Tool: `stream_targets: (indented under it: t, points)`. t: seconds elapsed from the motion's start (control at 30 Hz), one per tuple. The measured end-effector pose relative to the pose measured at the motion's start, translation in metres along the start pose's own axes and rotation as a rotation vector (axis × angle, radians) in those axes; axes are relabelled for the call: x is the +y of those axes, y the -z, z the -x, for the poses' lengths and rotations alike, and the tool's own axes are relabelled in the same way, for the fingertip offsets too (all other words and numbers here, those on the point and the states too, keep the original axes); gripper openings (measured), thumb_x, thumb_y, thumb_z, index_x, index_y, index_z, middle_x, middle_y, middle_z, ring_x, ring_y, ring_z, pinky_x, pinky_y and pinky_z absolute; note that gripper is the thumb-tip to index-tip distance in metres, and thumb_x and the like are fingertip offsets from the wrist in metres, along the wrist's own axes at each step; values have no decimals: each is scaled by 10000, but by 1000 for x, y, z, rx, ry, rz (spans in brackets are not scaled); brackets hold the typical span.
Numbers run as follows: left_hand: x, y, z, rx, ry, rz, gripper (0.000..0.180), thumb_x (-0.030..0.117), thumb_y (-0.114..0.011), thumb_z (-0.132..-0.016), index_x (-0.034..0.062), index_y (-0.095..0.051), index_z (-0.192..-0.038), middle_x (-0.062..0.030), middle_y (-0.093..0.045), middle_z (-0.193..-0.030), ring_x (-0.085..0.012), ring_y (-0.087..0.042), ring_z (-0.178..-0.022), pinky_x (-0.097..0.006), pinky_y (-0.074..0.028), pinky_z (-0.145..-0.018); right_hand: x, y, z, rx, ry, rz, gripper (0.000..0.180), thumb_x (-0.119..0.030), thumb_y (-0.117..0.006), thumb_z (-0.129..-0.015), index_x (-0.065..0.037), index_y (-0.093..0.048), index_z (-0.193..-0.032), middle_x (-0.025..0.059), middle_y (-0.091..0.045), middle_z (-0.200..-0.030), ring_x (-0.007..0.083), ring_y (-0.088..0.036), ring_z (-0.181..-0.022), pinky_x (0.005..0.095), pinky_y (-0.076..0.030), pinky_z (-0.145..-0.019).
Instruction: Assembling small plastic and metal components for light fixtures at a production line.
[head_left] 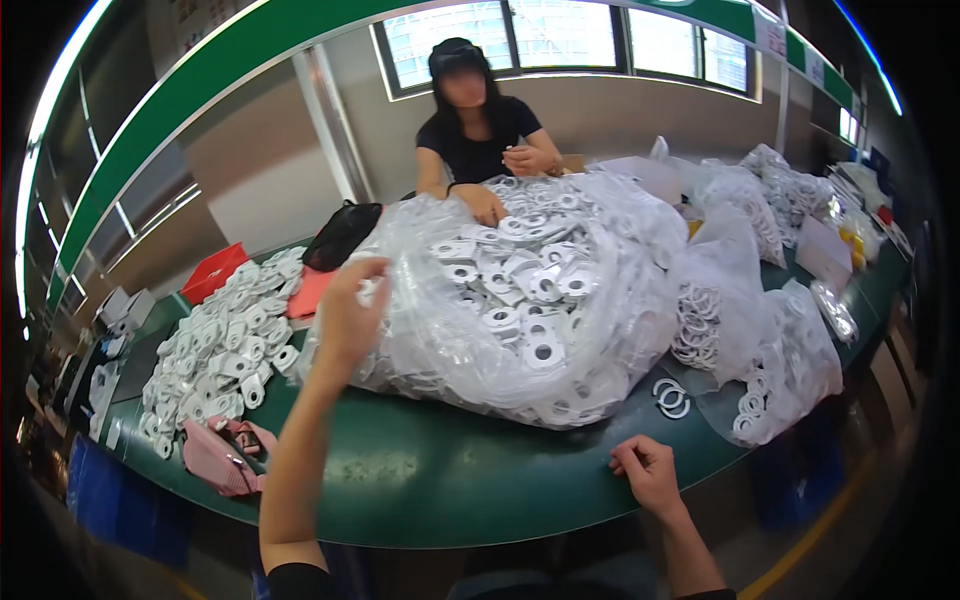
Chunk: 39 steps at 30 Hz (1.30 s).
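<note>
My left hand (352, 312) is raised at the left side of a large clear plastic bag (400, 330); its fingers are blurred, and whether anything is in them does not show. The open bag is heaped with flat white plastic parts (540, 345), each with a round hole. Just above the table's near edge, my right hand (648, 472) has its fingers curled in; what they hold, if anything, is hidden. Beyond it, a few loose white rings (672, 398) lie on the green table (430, 470), to the right of the bag.
Across the table a person (480, 130) reaches into the bag. A pile of similar white parts (225, 345) spreads at left, near a red bin (215, 272), a black bag (342, 235) and a pink pouch (218, 460). Bags of white rings (785, 370) stand at right.
</note>
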<state>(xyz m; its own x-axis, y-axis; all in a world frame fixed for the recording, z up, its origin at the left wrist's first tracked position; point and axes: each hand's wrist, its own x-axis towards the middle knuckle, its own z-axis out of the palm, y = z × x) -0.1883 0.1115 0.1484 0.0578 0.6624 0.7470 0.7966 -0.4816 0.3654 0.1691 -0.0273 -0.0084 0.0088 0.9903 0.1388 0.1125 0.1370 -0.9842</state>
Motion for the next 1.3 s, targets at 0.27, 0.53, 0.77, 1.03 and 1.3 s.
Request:
stream_targets:
  t: [0.27,0.53,0.77,1.03,1.3]
  points:
    - [86,-120,2,-780,110,-459,382,363,-563,-823,2,-608,-940,-199,-635,-908,-349,-599,-892,-437,-470,-752,-1,3,7,190,152,195,65,-61,-616,-808,3,-615,-815,94,-612,-748,151,-580,-652,256,-445,-576]
    - [39,-128,13,-473,-6,-216,344,174,-477,-843,-13,-522,-1129,-209,-584,-1056,-348,-576,-944,-421,-457,-809,-3,75,-3,525,423,812,332,-10,-588,-753,10,-531,-1079,189,-511,-1110,351,-475,-1045,402,-372,-920]
    - [131,-81,35,-248,233,836,335,110,-423,-927,-45,-439,-1223,-138,-560,-1087,-234,-587,-987,-310,-471,-810,23,156,-36,569,113,1398,437,-80,-583,-761,87,-462,-1147,257,-456,-1184,411,-414,-1123,477,-343,-944]
    - [159,-108,141,-1037,833,1485,437,311,-397,-947,37,-357,-1285,-182,-556,-1158,-247,-641,-842,-271,-508,-580,0,134,-41,453,-95,1347,249,-160,-663,-713,-8,-584,-893,162,-560,-1084,324,-499,-1047,422,-408,-851]
    - [153,-129,165,-995,906,1614,452,132,-519,-886,65,-353,-1301,-164,-497,-1243,-281,-581,-1030,-311,-539,-699,-14,120,-17,522,136,1227,188,-145,-690,-695,-34,-618,-828,101,-561,-1086,286,-512,-995,391,-429,-787]
